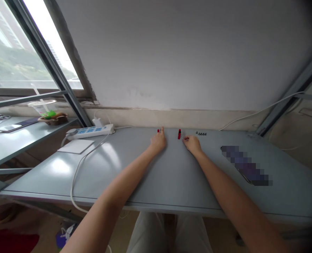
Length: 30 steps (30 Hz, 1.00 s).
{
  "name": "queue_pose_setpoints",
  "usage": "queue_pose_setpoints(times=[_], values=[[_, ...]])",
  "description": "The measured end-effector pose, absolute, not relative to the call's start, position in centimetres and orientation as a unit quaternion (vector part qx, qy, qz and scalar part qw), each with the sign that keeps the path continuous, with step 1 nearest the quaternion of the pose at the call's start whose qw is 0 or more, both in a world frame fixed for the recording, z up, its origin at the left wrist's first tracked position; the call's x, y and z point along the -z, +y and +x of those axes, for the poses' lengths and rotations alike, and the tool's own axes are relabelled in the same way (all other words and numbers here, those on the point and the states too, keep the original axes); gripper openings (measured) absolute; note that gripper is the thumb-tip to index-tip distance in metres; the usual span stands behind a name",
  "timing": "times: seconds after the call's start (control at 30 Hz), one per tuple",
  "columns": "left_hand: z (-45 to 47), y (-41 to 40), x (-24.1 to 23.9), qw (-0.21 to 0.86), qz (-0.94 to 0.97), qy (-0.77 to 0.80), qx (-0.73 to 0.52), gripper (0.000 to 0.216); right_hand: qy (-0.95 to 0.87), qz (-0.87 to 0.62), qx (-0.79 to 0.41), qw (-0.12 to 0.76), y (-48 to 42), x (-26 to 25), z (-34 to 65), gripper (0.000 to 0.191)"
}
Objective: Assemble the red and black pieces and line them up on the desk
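My left hand (158, 141) is at the back of the grey desk, index finger stretched toward the wall and the other fingers curled. The end of a small red and black piece (158, 131) shows at its fingers; the rest is hidden behind the hand. To its right, a similar small red piece with a dark band (179, 134) lies on the desk. My right hand (193, 143) has thumb and fingers pinched together beside a faint, clear small item (183, 134), too small to name. Several small dark metal pieces (202, 134) sit in a row beyond the right hand.
A pixelated dark flat object (245, 167) lies to the right on the desk (177, 175). At the left are a white power strip (92, 130), a white flat box (76, 146) and a trailing white cable (78, 167). Metal posts frame both sides; a wall stands behind.
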<state>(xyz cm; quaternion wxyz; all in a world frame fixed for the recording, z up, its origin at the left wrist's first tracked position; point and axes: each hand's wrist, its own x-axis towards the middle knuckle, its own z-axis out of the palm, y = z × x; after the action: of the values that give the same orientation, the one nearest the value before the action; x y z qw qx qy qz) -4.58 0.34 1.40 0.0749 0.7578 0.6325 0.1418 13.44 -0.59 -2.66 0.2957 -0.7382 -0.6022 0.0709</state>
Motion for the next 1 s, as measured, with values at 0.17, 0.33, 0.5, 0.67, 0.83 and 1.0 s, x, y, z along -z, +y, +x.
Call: queue_pose_setpoints(times=[0.17, 0.33, 0.5, 0.67, 0.83, 1.0], values=[[-4.7, 1.2, -0.9, 0.046, 0.763, 0.618, -0.182, 0.043, -0.606, -0.736, -0.064, 0.294, -0.5, 2.8, 13.5, 0.023], [-4.8, 1.8, -0.8, 0.075, 0.761, 0.607, -0.216, 0.029, -0.605, -0.735, -0.066, 0.299, -0.6, 2.7, 13.4, 0.023], [-4.3, 1.5, -0.5, 0.169, 0.740, 0.590, -0.277, 0.019, -0.608, -0.737, -0.058, 0.289, -0.6, 2.6, 13.3, 0.022], [-4.4, 0.9, 1.0, 0.264, 0.703, 0.566, -0.339, 0.016, -0.617, -0.740, -0.042, 0.263, -0.8, 2.4, 13.5, 0.024], [-4.8, 0.4, 2.1, 0.340, 0.665, 0.523, -0.411, 0.015, -0.630, -0.746, -0.029, 0.215, -1.5, 1.5, 12.8, 0.023], [-4.5, -0.2, 1.4, 0.408, 0.627, 0.478, -0.461, 0.018, -0.660, -0.679, -0.152, 0.283, -1.8, 0.3, 10.6, 0.040]])
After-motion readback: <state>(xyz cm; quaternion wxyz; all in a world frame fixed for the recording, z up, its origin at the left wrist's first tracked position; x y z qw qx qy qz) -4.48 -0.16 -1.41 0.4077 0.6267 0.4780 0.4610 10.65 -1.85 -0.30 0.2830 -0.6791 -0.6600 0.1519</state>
